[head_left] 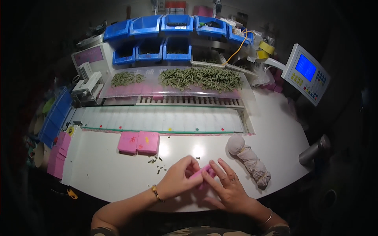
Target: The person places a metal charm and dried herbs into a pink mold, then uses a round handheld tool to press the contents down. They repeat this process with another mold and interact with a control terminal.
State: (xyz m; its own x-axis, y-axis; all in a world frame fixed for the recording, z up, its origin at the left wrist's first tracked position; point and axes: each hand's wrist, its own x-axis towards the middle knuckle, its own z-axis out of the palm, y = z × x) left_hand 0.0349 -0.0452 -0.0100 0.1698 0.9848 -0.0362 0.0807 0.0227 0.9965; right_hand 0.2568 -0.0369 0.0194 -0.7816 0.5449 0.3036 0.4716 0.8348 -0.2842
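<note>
Near the front edge of the white table, my left hand (176,179) is closed on a small pink packet (200,172) that looks like folded paper. Its lower part is partly hidden behind my fingers. My right hand (229,189) lies against the packet's right side, with fingers spread and the index fingertip touching it. Two pink block-shaped packets (148,142) with coloured marks sit side by side beyond my left hand. Dark green dried leaf bits (158,159) are scattered between them and my left wrist.
A knotted cloth bundle (250,162) lies at right, near a metal cylinder (314,150). Beyond a white channelled tray (157,118), dried leaves (201,78) are heaped on a translucent panel. Blue bins (177,48) stand behind. A keypad display (307,72) is upper right; pink packets (59,155) are far left.
</note>
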